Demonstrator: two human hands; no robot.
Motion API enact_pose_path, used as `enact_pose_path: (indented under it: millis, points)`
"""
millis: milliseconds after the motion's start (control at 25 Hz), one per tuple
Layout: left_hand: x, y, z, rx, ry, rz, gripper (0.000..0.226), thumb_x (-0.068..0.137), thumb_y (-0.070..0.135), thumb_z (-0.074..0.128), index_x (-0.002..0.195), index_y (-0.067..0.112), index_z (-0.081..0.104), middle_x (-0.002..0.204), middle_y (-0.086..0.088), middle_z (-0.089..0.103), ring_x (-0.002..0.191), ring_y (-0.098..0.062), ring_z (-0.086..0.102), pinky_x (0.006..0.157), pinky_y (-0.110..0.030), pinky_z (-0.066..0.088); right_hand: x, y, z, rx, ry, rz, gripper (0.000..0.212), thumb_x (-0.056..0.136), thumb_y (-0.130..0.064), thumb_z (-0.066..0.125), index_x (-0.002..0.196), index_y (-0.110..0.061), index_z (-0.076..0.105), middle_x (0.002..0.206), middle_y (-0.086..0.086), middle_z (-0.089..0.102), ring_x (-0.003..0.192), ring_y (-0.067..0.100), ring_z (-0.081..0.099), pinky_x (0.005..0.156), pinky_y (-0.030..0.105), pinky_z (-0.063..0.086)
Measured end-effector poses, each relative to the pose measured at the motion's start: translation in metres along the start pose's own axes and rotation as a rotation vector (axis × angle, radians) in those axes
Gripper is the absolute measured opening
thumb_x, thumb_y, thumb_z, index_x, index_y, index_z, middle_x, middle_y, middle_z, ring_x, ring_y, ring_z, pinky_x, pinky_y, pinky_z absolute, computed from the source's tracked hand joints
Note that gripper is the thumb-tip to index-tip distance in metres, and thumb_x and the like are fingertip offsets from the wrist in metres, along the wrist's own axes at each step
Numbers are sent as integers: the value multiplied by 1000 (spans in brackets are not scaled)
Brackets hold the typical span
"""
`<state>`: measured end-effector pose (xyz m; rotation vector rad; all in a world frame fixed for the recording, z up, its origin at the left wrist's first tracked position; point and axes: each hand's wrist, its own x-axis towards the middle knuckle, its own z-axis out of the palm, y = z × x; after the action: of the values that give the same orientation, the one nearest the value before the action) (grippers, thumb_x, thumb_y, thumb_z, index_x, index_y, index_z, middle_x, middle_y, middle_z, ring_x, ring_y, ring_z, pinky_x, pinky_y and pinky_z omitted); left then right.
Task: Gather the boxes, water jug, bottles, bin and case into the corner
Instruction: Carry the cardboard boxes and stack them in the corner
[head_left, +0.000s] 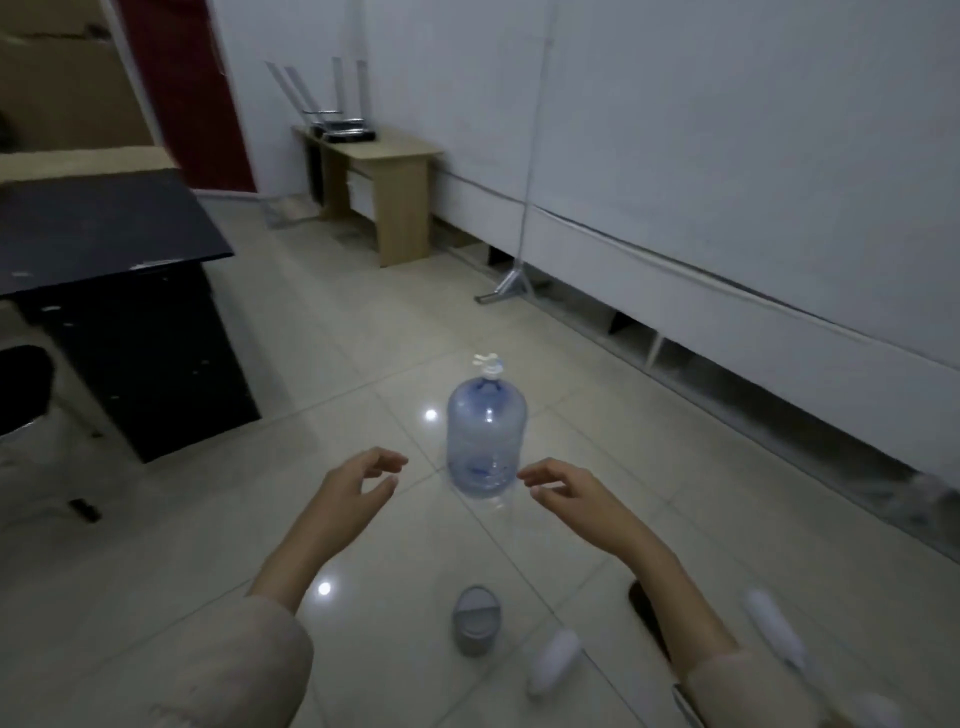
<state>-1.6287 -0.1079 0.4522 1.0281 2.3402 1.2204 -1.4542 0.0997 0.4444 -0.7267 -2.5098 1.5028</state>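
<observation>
One water jug (487, 441), two bottles (553, 660), one bin (475, 621), two empty hands (358, 480)

This looks like a plain office or back room. A dark desk (104, 228) stands at the left with a black chair (23, 384) tucked beside it, and a small light-wood desk (379, 171) sits against the far white wall (727, 130). The floor (208, 545) is glossy pale tile that reflects ceiling lights. A large blue water jug (487, 441), the kind used for dispensers, stands upright on the tiles, and cardboard boxes (62, 78) are stacked at the upper left.
</observation>
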Motion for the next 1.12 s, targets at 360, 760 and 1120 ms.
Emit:
enact_pose_path:
  millis: [360,760,1120]
  points:
    - [32,63,127,-44,-362,163,27,87,7,55,87,33,58,99,5,65,97,-13,56,71,-5,35,-118,98,-66,96,325,252,22,91,-24,50,97,-43,59,113,-7,62,105,10,59,95,31,48]
    - [50,125,209,37,-764,484,23,89,10,53,98,31,57,101,6,63,100,-11,57,74,-11,37,-235,107,-53,254,806,499,21,92,-16,49,97,-34,60,111,-3,62,105,11,58,88,21,46]
    - [-20,168,271,69,-1059,633,22,91,10,48,99,27,59,101,9,62,91,8,52,68,-5,35,-336,118,2,336,1097,677,22,91,-14,50,94,-34,59,107,-5,62,104,11,57,83,18,44]
